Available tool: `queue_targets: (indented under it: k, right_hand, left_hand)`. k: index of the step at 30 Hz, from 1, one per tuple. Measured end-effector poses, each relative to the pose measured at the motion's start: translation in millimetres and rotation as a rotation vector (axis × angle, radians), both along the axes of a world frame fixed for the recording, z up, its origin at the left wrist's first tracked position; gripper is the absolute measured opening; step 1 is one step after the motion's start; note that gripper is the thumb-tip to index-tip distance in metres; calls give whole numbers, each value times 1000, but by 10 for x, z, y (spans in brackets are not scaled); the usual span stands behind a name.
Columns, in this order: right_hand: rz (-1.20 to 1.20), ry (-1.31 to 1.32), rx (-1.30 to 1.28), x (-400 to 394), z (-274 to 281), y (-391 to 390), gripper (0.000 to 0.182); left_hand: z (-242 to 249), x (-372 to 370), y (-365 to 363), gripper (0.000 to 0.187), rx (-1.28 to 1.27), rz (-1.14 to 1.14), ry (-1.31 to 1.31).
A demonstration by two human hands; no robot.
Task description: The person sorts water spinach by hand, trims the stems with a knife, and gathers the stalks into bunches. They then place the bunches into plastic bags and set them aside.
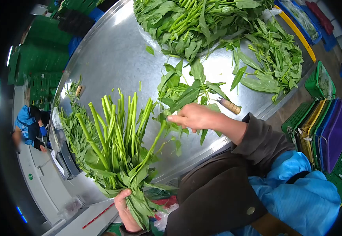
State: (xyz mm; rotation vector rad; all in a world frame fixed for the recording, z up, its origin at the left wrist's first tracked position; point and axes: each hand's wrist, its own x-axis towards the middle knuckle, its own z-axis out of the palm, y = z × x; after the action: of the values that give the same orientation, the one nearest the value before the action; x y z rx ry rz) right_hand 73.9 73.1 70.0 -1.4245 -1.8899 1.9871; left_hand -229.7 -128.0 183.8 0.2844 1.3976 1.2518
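My left hand (pixel 123 204) is closed around the leafy lower part of a large bunch of water spinach (pixel 117 141), its thick cut stems pointing up and away. Closed in a pinch, my right hand (pixel 196 118) has its fingertips at the upper end of a single stem (pixel 155 137) leaning out from the bunch's right side. Loose leaves (pixel 190 92) lie on the metal table (pixel 112 51) just beyond the right hand. Beside that wrist rests a knife with a wooden handle (pixel 230 106); leaves hide part of its blade.
A big heap of greens (pixel 194 27) on plastic sits at the far side, with a smaller pile (pixel 275 59) to its right. More greens (pixel 74 129) line the left edge. Stacked crates (pixel 316 129) stand at right. A person in blue (pixel 31 122) is at far left.
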Motion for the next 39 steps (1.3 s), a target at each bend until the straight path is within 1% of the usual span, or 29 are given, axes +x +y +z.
queue_targets:
  k: [2,3,4,6,8,11,12,14,16,17,19,20,22,23,24,25,26,27,28,29,30,32,33,34,35,36,37,38,39]
  right_hand:
    - [-23,-132,213,25,-184,-42,73]
    - [-105,-5,284,75,-225,-86,76]
    - [-101,-6,285,69,-259,-112,76]
    - [68,3,-187,38,-248,-202,76]
    - [114,43,-266,-147,-323,-310,70]
    - [-111,411,-506,-388,-459,-398,45]
    - [-110,412,-504,-370,-454,-373,45]
    - [-705,531,-613,-261,-457,-259,30]
    - [-971,677,-652,-117,-589,-32,36]
    - [-964,677,-649,-101,-559,-20,36]
    - [-597,830,-264,-48,-112,1,56]
    - [-593,832,-263,-66,-70,-3,56]
    - [-96,627,250,-133,-9,8,67]
    - [-44,613,240,-215,-139,17,55]
    - [-37,620,251,-233,-135,24,55]
    - [-10,592,168,-232,-131,15,48]
    - [20,564,84,-237,-134,1,41]
    - [-50,630,-96,-240,-173,-5,33]
    - [-33,637,-85,-218,-177,-16,33]
    - [-240,736,-271,-183,-182,-36,32]
    - [-449,825,-462,-153,-189,-32,32]
    - [-717,858,-460,-156,-311,49,28]
    - [-837,880,-605,-92,-445,166,27]
    - [-912,1024,-610,-69,-478,253,35]
    - [-645,733,-473,68,-479,337,41]
    - [-381,440,-333,170,-202,406,46]
    - [-178,9,14,101,-69,371,53]
    - [-171,7,15,107,30,319,53]
    - [-153,-93,439,118,129,276,51]
  left_hand:
    - [40,-41,-23,71,-22,-22,-4]
    - [65,-60,-30,70,-41,-42,-8]
    - [82,-64,-26,70,-40,-39,-10]
    - [137,-48,-18,65,-86,-88,-163]
    - [174,69,51,63,-94,-55,-167]
    - [197,79,61,61,-85,-73,-169]
    - [189,74,49,64,-86,-69,-138]
    - [154,60,19,71,-86,-57,-78]
    - [130,25,-31,71,-76,-62,-66]
    - [103,-6,-40,71,-67,-77,-56]
    - [-60,-168,-147,71,-69,-35,-93]
    - [-142,-250,-197,72,-69,0,-126]
    - [-170,-264,-194,73,-79,-14,-144]
    - [-189,-282,-212,73,-97,4,-143]
    - [-200,-290,-224,73,-111,24,-145]
    - [-160,-335,-231,74,-207,21,-233]
    - [-161,-336,-251,74,-195,32,-226]
    - [-152,-278,-233,74,-150,29,-186]
    - [-147,-219,-208,75,-104,26,-147]
    - [-131,-170,-187,75,-104,41,-154]
    - [-166,-149,-197,66,-78,-1,-86]
    - [-238,-90,-159,68,-18,-25,51]
    - [-255,-169,-181,72,-57,-90,31]
    - [-250,-140,-170,72,-47,-83,29]
    - [-234,-90,-141,74,-38,-84,58]
    - [-203,-41,-104,76,-30,-82,87]
    - [-128,5,-58,79,-46,-88,53]
    - [-121,8,-64,79,-46,-80,50]
    - [-118,-4,-66,80,-55,-72,27]
